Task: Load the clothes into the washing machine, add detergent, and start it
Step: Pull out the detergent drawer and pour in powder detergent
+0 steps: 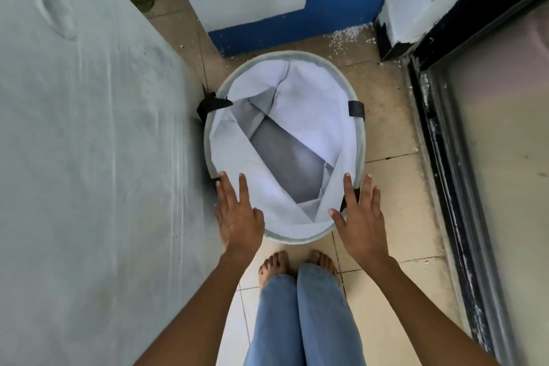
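My left hand [237, 214] and right hand [361, 217] are bare, with no rings, watch or bracelet on them, and the nails are short and unpainted. My forearms [427, 303] are bare too; no sleeve reaches into view. I wear light blue jeans [297, 318], faded and a little paler over the knees, with narrow legs. My feet [274, 266] are bare, toes showing below the denim.

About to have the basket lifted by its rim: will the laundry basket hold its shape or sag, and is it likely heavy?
The laundry basket will probably sag: its pale lining is creased and folded inward like soft fabric. It is likely light, since its bottom shows bare, with no clothes visible. The left hand and right hand are open at the near rim; the black handles may give a firmer hold.
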Action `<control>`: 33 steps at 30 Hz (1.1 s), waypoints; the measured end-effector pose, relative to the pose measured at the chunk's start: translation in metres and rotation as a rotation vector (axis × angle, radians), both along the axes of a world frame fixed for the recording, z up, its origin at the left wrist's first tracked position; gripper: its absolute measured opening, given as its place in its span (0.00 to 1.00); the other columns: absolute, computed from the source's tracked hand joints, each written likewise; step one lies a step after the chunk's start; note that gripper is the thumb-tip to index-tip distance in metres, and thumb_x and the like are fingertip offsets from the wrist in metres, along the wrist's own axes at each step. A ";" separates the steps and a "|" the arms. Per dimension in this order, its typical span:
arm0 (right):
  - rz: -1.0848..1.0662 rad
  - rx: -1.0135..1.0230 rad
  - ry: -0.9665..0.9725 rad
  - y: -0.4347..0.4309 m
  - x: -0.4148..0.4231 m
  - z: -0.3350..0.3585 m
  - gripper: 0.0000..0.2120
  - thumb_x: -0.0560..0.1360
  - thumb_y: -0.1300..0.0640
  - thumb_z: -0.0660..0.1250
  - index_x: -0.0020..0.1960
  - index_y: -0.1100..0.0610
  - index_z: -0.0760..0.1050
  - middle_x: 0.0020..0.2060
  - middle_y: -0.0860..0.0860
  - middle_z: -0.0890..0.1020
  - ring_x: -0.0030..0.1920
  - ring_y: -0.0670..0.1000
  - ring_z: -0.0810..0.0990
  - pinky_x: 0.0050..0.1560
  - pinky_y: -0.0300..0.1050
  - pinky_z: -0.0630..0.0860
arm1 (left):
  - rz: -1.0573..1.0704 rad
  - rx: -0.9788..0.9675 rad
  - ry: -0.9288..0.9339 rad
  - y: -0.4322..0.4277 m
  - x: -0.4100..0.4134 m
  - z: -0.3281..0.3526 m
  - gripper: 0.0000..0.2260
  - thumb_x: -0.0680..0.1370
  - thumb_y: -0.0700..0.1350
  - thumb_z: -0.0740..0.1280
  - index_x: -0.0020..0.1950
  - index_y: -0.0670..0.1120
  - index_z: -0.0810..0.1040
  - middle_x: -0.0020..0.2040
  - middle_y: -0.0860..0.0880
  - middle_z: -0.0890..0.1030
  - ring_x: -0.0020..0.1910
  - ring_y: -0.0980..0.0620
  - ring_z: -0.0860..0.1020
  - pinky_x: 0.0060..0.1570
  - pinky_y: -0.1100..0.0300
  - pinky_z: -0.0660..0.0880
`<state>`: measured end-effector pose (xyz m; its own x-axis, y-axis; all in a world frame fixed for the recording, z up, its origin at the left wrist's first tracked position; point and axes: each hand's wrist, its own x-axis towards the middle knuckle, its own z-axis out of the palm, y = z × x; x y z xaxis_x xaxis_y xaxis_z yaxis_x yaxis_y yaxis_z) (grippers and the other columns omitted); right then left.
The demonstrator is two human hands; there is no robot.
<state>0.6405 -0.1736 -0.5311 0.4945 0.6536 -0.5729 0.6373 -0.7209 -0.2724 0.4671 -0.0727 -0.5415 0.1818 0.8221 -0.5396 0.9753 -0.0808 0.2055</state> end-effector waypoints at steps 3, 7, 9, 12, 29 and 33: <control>0.090 0.065 -0.020 0.012 -0.001 0.025 0.35 0.80 0.49 0.57 0.76 0.49 0.37 0.76 0.55 0.38 0.76 0.58 0.42 0.72 0.53 0.56 | -0.078 0.035 -0.022 0.000 0.006 0.024 0.32 0.80 0.43 0.57 0.77 0.49 0.40 0.76 0.43 0.34 0.76 0.45 0.38 0.74 0.50 0.46; 0.176 0.160 -0.025 0.031 -0.004 0.066 0.32 0.80 0.48 0.56 0.77 0.50 0.41 0.76 0.54 0.39 0.76 0.55 0.41 0.73 0.50 0.54 | -0.138 0.101 -0.063 0.002 0.013 0.064 0.31 0.81 0.44 0.54 0.76 0.49 0.37 0.76 0.45 0.33 0.76 0.47 0.36 0.74 0.51 0.43; 0.204 0.199 -0.017 0.039 -0.005 0.089 0.32 0.80 0.47 0.55 0.77 0.50 0.41 0.76 0.53 0.40 0.76 0.54 0.41 0.73 0.49 0.53 | -0.173 0.121 -0.094 0.004 0.017 0.087 0.30 0.82 0.44 0.53 0.76 0.49 0.36 0.76 0.46 0.33 0.76 0.48 0.35 0.75 0.51 0.43; 0.259 0.259 -0.034 0.050 -0.006 0.137 0.30 0.80 0.47 0.54 0.77 0.52 0.43 0.77 0.54 0.42 0.76 0.53 0.42 0.75 0.50 0.52 | -0.243 0.184 -0.232 0.010 0.020 0.134 0.30 0.81 0.41 0.55 0.77 0.48 0.41 0.77 0.45 0.38 0.77 0.48 0.40 0.75 0.51 0.48; 0.450 0.808 -0.048 0.079 -0.076 0.485 0.28 0.79 0.44 0.50 0.76 0.53 0.52 0.76 0.55 0.52 0.76 0.55 0.48 0.74 0.53 0.51 | -0.342 0.906 -0.181 0.009 -0.067 0.510 0.26 0.74 0.42 0.60 0.73 0.44 0.66 0.74 0.41 0.65 0.72 0.43 0.64 0.67 0.45 0.64; 0.538 0.872 0.000 0.091 -0.118 0.526 0.31 0.77 0.41 0.47 0.76 0.54 0.53 0.76 0.55 0.52 0.76 0.54 0.48 0.75 0.52 0.50 | -0.241 0.919 -0.080 0.010 -0.132 0.544 0.25 0.74 0.46 0.55 0.71 0.44 0.67 0.72 0.40 0.67 0.71 0.42 0.67 0.65 0.44 0.66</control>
<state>0.5224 -0.0824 -0.0049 0.0128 0.9780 0.2080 0.8178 0.1095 -0.5650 0.3348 -0.0629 0.0026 0.4099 0.8540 0.3203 0.8972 -0.4408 0.0271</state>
